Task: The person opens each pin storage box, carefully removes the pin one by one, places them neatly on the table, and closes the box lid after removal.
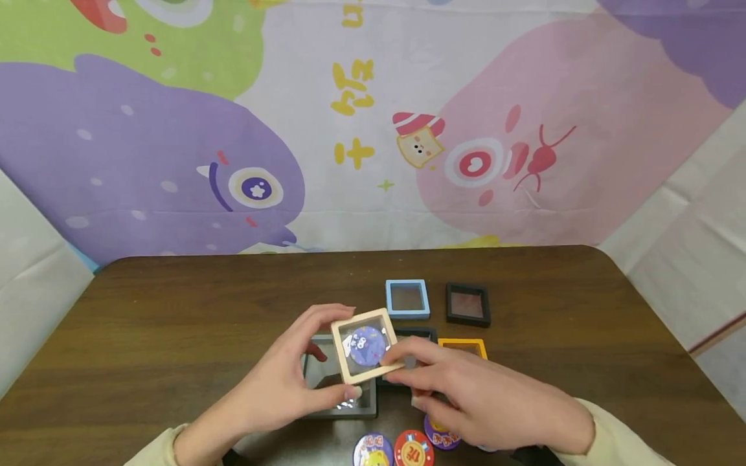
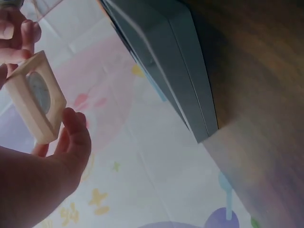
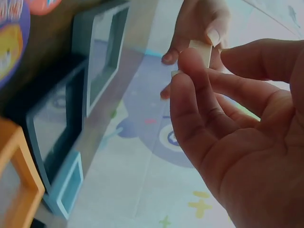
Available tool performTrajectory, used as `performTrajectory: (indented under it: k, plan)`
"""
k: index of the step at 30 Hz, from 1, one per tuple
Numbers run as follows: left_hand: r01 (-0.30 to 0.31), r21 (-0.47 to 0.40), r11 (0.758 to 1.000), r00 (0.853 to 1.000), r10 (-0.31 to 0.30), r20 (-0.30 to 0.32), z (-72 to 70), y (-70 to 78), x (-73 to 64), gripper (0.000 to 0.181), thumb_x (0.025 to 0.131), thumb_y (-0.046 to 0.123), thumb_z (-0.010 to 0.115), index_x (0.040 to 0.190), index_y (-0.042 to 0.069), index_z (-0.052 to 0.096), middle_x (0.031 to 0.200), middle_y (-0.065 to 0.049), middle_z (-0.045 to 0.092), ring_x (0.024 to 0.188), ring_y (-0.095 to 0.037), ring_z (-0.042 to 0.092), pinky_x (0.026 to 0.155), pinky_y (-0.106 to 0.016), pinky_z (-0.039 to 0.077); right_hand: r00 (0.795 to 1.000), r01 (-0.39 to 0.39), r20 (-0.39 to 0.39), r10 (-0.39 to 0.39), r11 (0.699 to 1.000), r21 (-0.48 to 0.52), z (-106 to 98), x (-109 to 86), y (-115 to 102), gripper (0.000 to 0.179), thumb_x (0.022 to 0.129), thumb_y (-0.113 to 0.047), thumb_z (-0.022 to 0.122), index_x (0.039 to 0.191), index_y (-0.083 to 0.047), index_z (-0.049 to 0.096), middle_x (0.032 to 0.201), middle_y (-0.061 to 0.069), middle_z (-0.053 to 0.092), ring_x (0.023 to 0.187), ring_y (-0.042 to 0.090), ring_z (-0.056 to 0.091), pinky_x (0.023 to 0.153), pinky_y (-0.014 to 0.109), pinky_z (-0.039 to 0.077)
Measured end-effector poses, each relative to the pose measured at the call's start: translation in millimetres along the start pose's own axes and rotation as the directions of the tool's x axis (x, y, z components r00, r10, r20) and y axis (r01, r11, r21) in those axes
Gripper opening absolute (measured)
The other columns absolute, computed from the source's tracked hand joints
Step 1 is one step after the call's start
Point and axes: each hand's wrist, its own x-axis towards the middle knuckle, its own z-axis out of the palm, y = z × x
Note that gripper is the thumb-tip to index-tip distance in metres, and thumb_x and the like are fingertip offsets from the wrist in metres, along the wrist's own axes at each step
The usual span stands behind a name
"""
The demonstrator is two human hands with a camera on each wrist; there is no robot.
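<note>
A small cream square display frame is held up, tilted, over the table. Behind its see-through film sits a round purple badge. My left hand grips the frame's left side, fingers at the upper edge and thumb at the lower. At the lower right corner, my right hand pinches the frame, its fingertips overlapping the front. The left wrist view shows the cream frame almost side-on between both hands. In the right wrist view only a short piece of the frame shows past the right fingers.
Below the hands lie a large grey frame and a dark frame, partly covered. A yellow frame, a light blue frame and a black frame lie behind. Round badges, one red, lie at the front.
</note>
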Motion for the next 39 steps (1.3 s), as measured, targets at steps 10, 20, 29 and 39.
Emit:
performTrajectory:
  k: [10, 20, 29, 39]
  plan:
    - [-0.015, 0.012, 1.0, 0.995, 0.014, 0.104, 10.0, 6.4, -0.8, 0.065, 0.078, 0.031, 0.086, 0.134, 0.022, 0.055, 0.124, 0.011, 0.059, 0.096, -0.01, 0.057, 0.074, -0.028, 0.052, 0.979, 0.151, -0.128, -0.158, 0.987, -0.064, 17, -10.5, -4, 0.032, 0.101, -0.017, 0.061, 0.132, -0.021, 0.065, 0.129, -0.013, 0.049, 0.103, 0.005, 0.054, 0.084, 0.014, 0.045]
    - [-0.016, -0.018, 1.0, 0.998, 0.017, 0.068, 12.9, 8.4, -4.1, 0.061, 0.079, 0.033, 0.084, 0.133, 0.02, 0.059, 0.122, 0.01, 0.062, 0.096, -0.01, 0.058, 0.073, -0.027, 0.054, 0.9, 0.011, -0.428, -0.082, 0.986, -0.167, 33, -3.8, -5, 0.049, 0.094, -0.031, 0.07, 0.14, -0.022, 0.055, 0.142, -0.003, 0.045, 0.125, 0.015, 0.042, 0.089, 0.028, 0.048]
    - [-0.003, -0.102, 0.995, 0.999, 0.008, 0.049, 18.0, 15.9, -7.6, 0.059, 0.08, 0.029, 0.084, 0.133, 0.021, 0.058, 0.121, 0.007, 0.063, 0.094, -0.016, 0.061, 0.072, -0.028, 0.055, 0.908, -0.126, -0.402, 0.116, 0.992, 0.002, 49, -2.8, -5, 0.059, 0.095, -0.039, 0.067, 0.148, -0.031, 0.043, 0.152, -0.004, 0.034, 0.127, 0.018, 0.045, 0.093, 0.037, 0.05]
    - [0.053, -0.133, 0.99, 0.997, -0.045, 0.06, 20.2, 17.2, -11.9, 0.057, 0.081, 0.028, 0.084, 0.132, 0.021, 0.059, 0.124, 0.006, 0.062, 0.092, -0.013, 0.06, 0.071, -0.029, 0.055, 0.889, -0.023, -0.45, 0.087, 0.989, 0.147, 61, 2.7, 1, 0.059, 0.094, -0.026, 0.072, 0.146, -0.027, 0.045, 0.149, -0.004, 0.037, 0.122, 0.018, 0.048, 0.092, 0.035, 0.05]
